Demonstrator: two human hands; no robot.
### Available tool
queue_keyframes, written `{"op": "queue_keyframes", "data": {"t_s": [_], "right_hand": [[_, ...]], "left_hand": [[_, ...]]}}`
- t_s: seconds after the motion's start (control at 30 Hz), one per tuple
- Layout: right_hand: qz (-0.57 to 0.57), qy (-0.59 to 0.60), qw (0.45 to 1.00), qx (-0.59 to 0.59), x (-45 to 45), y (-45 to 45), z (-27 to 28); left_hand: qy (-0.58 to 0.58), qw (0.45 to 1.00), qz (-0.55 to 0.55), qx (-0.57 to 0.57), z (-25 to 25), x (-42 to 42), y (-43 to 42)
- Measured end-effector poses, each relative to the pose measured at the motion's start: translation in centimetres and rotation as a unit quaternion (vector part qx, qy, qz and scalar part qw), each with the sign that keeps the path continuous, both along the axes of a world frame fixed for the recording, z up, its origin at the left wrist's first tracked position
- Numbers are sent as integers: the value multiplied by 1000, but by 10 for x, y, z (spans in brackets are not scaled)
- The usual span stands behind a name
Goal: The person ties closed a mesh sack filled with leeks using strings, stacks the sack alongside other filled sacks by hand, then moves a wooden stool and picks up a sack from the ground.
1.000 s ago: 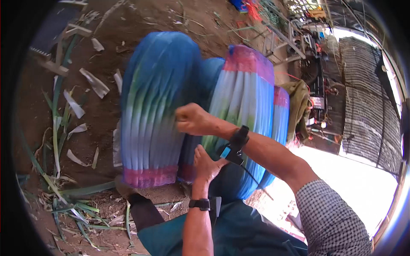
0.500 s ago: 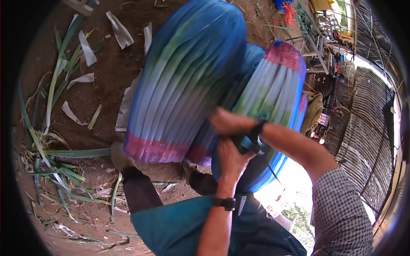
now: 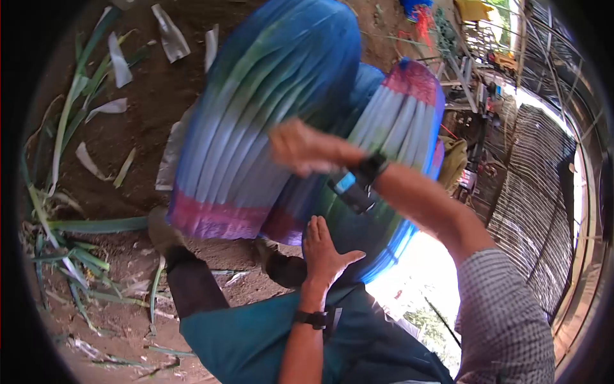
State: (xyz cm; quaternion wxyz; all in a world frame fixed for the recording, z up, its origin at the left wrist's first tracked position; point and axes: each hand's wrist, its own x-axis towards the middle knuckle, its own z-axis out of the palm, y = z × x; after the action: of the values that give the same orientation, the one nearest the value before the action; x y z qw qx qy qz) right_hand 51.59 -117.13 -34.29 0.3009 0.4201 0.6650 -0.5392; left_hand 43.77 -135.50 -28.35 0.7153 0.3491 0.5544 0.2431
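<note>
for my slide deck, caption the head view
Spread left hand and blurred right hand by wrapped bundles of leek-like stalks.

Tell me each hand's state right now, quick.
Left hand: open, thumb out, over a wrapped bundle; no grip visible.
Right hand: blurred; open or closed, and whether it holds anything, cannot be told.

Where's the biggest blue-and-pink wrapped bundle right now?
In the head view, the biggest bundle is left of upper centre, with the person's right hand in front of its right side and a pink-topped bundle farther right.
</note>
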Motion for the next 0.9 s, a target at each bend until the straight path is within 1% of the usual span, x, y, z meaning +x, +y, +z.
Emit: {"op": "queue_keyframes", "data": {"t_s": [0.07,0.1,0.17,0.2,0.23,0.27,0.37,0.47,0.5,0.57,0.6,0.63,0.7,0.73,0.83,0.9], "right_hand": [[26,-17,999,18,8,-2,-6],[55,-23,998,10,7,9,-8],[-43,-60,997,-8,0,5,-2],[-12,-12,1000,8,-15,13,-7],[15,31,999,29,-24,13,-4],[26,63,997,47,-24,8,2],[-57,42,997,-22,-102,32,50],[-79,97,989,78,-64,54,57],[-86,-4,992,88,8,41,55],[-61,10,989,134,6,43,52],[-71,4,984,165,12,32,59],[-111,-14,987,118,12,34,57],[-109,0,988,110,-12,59,62],[-120,-1,988,102,-19,58,72],[-198,-14,960,197,-2,82,108],[-163,-74,950,255,37,79,114]], "left_hand": [[9,1000,-14,26,-7,5,-4],[8,1000,-14,17,-2,6,-3],[-7,999,-38,31,7,1,-17],[13,999,-12,31,-2,-1,-4],[25,998,-30,44,-4,-6,0],[28,998,-26,50,-7,-9,4],[15,998,-28,45,-5,-7,-4],[-14,998,-42,34,-8,-7,-4],[-12,998,-52,31,-6,-10,-2],[-6,998,-61,17,0,-8,2],[-11,997,-68,21,5,-7,-6],[-12,997,-70,24,5,-7,-13],[4,999,-35,41,-7,-4,5],[4,998,-34,52,-9,-3,1],[3,998,-41,48,-8,-5,-7],[15,998,-35,48,-9,-3,2]]}}
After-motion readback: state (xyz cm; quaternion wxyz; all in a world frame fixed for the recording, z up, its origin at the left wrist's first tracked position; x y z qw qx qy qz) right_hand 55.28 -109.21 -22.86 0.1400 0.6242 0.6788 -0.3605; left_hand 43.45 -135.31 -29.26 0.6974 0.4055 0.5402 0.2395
